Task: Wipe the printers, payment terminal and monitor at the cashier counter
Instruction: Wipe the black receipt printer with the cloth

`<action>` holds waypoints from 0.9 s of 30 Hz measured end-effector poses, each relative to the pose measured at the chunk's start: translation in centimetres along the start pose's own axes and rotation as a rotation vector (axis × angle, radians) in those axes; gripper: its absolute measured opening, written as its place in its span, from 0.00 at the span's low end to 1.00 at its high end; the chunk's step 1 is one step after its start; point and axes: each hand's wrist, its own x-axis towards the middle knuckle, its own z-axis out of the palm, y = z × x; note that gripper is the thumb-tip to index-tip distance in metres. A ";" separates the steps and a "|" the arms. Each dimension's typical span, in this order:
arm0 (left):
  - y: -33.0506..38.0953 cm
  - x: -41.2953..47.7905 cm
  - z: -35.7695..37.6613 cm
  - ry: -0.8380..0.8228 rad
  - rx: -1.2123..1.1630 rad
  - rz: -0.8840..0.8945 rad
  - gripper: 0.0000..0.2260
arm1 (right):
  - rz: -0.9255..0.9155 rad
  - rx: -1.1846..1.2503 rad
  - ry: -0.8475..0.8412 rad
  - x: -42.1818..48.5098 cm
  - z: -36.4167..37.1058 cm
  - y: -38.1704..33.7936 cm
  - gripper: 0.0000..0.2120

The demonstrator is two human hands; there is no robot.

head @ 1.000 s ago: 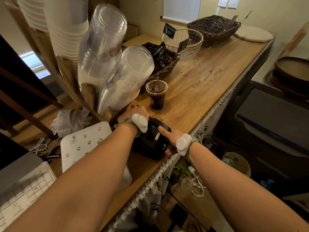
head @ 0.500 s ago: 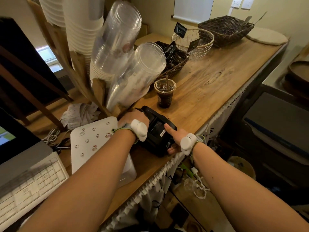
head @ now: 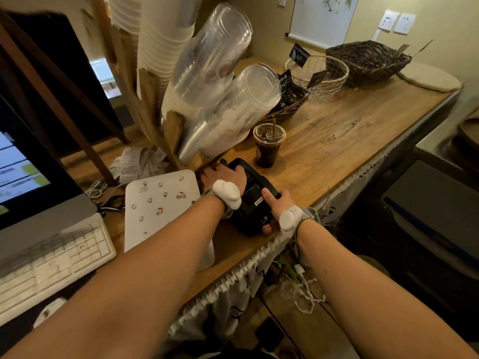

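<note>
Fingers of left hand vanish behind black device, grip unclear; right hand clasps its edge.

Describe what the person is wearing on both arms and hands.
Both forearms are bare, with no sleeves. Each wrist carries a rounded white device on a grey-green strap: one behind the left hand, one behind the right hand. No gloves show.

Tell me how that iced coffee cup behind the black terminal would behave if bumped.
The cup looks narrow-based and tall, so a knock near its top would probably tip it rather than slide it. It seems nearly full of dark drink, so likely heavy for its size. Its clear plastic wall would probably flex under a squeeze.
</note>
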 end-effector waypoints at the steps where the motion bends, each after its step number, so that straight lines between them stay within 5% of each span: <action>1: 0.4 -0.9 0.1 0.018 -0.091 -0.079 0.28 | 0.009 0.008 -0.004 -0.1 0.1 -0.1 0.33; 6: 0.9 -4.3 1.3 0.110 -0.380 -0.200 0.39 | 0.015 -0.102 -0.034 -0.4 -0.5 -1.0 0.34; 10: 0.2 -6.6 3.0 0.057 -0.447 -0.180 0.45 | -0.053 -0.340 -0.117 -0.5 -2.3 -2.7 0.16; 15: -0.8 -8.3 4.5 0.044 -0.553 -0.145 0.44 | -0.195 -0.313 -0.123 0.4 -1.4 -5.1 0.32; 20: -0.7 -5.2 2.7 0.095 -0.540 -0.101 0.39 | -0.354 -0.217 -0.122 0.5 -0.7 -4.7 0.19; 27: -1.6 -7.6 4.1 0.068 -0.647 -0.100 0.38 | -0.329 -0.210 -0.159 1.6 -0.7 -4.9 0.18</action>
